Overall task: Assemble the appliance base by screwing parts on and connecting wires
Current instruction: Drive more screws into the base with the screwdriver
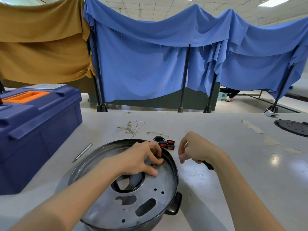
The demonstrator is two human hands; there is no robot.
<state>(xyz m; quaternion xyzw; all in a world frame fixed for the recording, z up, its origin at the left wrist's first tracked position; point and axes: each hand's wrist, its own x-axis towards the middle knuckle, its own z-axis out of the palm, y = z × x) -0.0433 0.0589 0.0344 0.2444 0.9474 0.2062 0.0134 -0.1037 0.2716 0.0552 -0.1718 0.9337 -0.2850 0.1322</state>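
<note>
The round metal appliance base (133,205) lies upside down on the table in front of me, with several holes and cut-outs and a black side handle (174,205). My left hand (141,159) rests on its plate near the far rim, with bent fingertips pressing on the metal beside a small screw (165,166). My right hand (196,150) hovers just right of the rim with fingers curled. It holds a black-handled tool (208,165) whose handle sticks out under the palm; the tip is hidden. Red-and-black rocker switches (168,144) lie just beyond the rim.
Thin wires with metal terminals (131,129) lie farther back on the table. A silver pen-like tool (82,152) lies left of the base, and a blue toolbox (33,127) stands at far left. A black round plate (293,127) sits at the right edge. Cloth-draped screens stand behind.
</note>
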